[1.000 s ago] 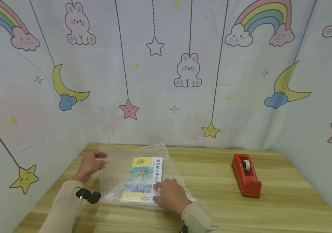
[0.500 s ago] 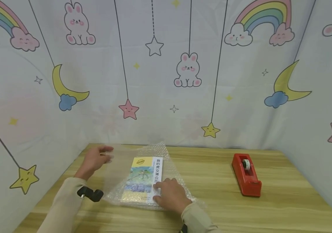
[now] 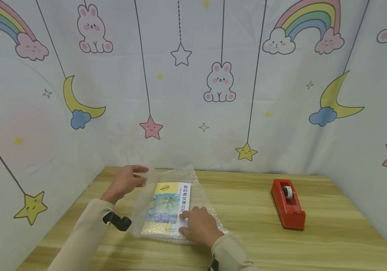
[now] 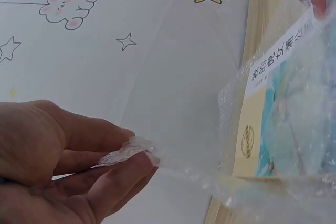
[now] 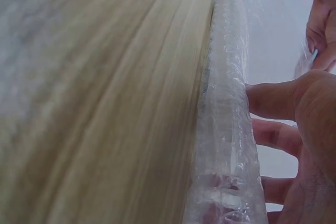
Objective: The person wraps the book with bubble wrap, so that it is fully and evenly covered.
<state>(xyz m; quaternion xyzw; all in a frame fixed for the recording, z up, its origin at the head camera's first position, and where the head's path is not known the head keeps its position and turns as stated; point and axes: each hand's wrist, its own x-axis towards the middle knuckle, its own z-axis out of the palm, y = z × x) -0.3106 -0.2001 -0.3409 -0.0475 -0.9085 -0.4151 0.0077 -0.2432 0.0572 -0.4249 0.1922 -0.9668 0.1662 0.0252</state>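
A book (image 3: 166,210) with a yellow, blue and purple cover lies face up on the table, its white strip of Chinese characters along the right side. Bubble wrap (image 3: 187,175) lies under and around it, with a layer over part of the cover. My left hand (image 3: 125,182), raised at the book's upper left, pinches the edge of the wrap between thumb and fingers, as the left wrist view shows; the sheet (image 4: 181,93) stretches from there to the book. With fingertips resting on its lower right side, my right hand (image 3: 200,227) presses the book down.
A red tape dispenser (image 3: 288,205) with a roll of tape stands on the wooden table (image 3: 247,244) to the right. Behind and at both sides hangs a white curtain (image 3: 186,101) printed with rabbits, stars, moons and rainbows.
My left hand has moved right and slightly up, drawing the lifted edge of bubble wrap toward the book. The right hand stays where it was on the book.
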